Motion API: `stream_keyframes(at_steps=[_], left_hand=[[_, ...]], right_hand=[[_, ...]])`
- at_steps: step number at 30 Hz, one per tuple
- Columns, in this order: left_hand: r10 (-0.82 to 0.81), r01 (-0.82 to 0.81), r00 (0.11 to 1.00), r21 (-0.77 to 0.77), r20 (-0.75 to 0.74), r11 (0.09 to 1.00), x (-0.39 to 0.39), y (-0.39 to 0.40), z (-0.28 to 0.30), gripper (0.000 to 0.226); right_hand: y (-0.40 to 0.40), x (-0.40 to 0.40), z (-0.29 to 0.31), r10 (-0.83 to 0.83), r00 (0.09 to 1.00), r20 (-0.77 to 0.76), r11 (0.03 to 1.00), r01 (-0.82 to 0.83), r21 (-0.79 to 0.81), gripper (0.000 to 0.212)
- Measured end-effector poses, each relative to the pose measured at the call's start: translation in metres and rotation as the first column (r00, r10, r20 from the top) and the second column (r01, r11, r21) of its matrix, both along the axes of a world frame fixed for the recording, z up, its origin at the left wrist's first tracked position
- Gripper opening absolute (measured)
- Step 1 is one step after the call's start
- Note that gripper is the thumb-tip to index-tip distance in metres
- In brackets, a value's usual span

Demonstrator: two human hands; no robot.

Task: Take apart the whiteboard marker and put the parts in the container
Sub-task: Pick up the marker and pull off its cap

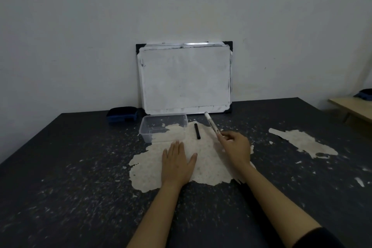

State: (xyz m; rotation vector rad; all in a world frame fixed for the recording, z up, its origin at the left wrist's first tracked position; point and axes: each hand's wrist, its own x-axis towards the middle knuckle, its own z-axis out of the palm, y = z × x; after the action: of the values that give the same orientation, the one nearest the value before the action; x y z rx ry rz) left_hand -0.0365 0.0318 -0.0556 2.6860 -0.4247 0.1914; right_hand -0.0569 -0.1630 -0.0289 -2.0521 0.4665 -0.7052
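- The marker is being pinched at its near end by the right hand, tip pointing far-left.
- The left hand is being laid flat, fingers spread, holding nothing.
- The cap is lying just right of the container.

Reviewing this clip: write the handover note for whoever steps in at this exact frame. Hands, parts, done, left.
Left hand: flat on the table, empty.
Right hand: holds the white marker body by one end, the other end pointing up and away.
Black cylindrical part: lies on the table, right of the container.
Container: clear, nothing in it.
Done: one part already off.
Left: possibly further disassembly, then put all parts in the container.
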Motion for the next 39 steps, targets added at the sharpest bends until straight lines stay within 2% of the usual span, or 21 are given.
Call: stream_keyframes(at_steps=[3, 5, 7, 9, 11, 12, 13, 15, 18, 20, 23, 26, 30, 36, 39], left_hand=[[0.002, -0.001, 1.000, -0.050, 0.009, 0.999, 0.000, -0.001, 0.001, 0.073], [-0.011, 0.039, 0.992, -0.223, 0.125, 0.974, -0.002, -0.001, 0.006, 0.057], [-0.015, 0.123, 0.969, -0.429, 0.247, 0.895, -0.007, 0.000, 0.013, 0.033], [-0.025, 0.144, 0.981, -0.641, 0.191, 0.754, -0.009, -0.002, 0.024, 0.021], [-0.098, 0.056, 0.995, -0.844, 0.004, 0.534, -0.010, -0.006, 0.041, 0.021], [-0.150, 0.005, 0.986, -0.898, -0.068, 0.441, -0.008, -0.008, 0.048, 0.023], [-0.190, -0.025, 0.976, -0.921, -0.107, 0.389, -0.006, -0.010, 0.054, 0.023], [-0.227, -0.027, 0.968, -0.940, -0.109, 0.340, -0.004, -0.014, 0.059, 0.026], [-0.187, 0.002, 0.981, -0.959, -0.054, 0.285, -0.005, -0.016, 0.058, 0.029], [-0.178, -0.008, 0.982, -0.968, -0.055, 0.251, -0.005, -0.014, 0.055, 0.025], [-0.274, -0.061, 0.955, -0.980, -0.112, 0.187, -0.003, -0.008, 0.052, 0.024], [-0.343, -0.054, 0.931, -0.975, -0.127, 0.215, -0.003, -0.006, 0.050, 0.026], [-0.368, 0.004, 0.922, -0.950, -0.117, 0.313, -0.005, -0.009, 0.048, 0.027], [-0.338, 0.049, 0.933, -0.889, -0.121, 0.455, -0.007, -0.007, 0.045, 0.027], [-0.266, 0.141, 0.963, -0.767, -0.040, 0.625, -0.006, -0.001, 0.043, 0.029]], right_hand=[[0.004, -0.007, 0.001, 0.099, 0.987, 0.129, 0.970, -0.124, 0.207, 0.024], [0.008, -0.011, 0.004, 0.169, 0.972, 0.161, 0.942, -0.207, 0.263, 0.028], [0.014, -0.014, 0.006, 0.227, 0.957, 0.178, 0.918, -0.272, 0.288, 0.026], [0.021, -0.017, 0.007, 0.282, 0.940, 0.193, 0.894, -0.330, 0.301, 0.022], [0.028, -0.020, 0.007, 0.351, 0.915, 0.199, 0.872, -0.397, 0.285, 0.021], [0.030, -0.022, 0.005, 0.386, 0.901, 0.200, 0.861, -0.430, 0.273, 0.021], [0.033, -0.023, 0.004, 0.416, 0.888, 0.197, 0.849, -0.457, 0.265, 0.020], [0.036, -0.025, 0.004, 0.460, 0.869, 0.183, 0.833, -0.493, 0.252, 0.018], [0.038, -0.025, 0.003, 0.520, 0.846, 0.115, 0.820, -0.533, 0.211, 0.016], [0.037, -0.026, 0.004, 0.553, 0.823, 0.126, 0.792, -0.567, 0.226, 0.018], [0.031, -0.023, 0.007, 0.472, 0.857, 0.209, 0.791, -0.516, 0.330, 0.023], [0.022, -0.015, 0.016, 0.361, 0.906, 0.220, 0.807, -0.421, 0.414, 0.027], [0.017, -0.003, 0.040, 0.424, 0.884, 0.194, 0.773, -0.466, 0.430, 0.027], [0.017, 0.010, 0.058, 0.500, 0.862, 0.082, 0.824, -0.503, 0.261, 0.021], [0.014, 0.012, 0.058, 0.524, 0.851, 0.027, 0.828, -0.516, 0.220, 0.023]])
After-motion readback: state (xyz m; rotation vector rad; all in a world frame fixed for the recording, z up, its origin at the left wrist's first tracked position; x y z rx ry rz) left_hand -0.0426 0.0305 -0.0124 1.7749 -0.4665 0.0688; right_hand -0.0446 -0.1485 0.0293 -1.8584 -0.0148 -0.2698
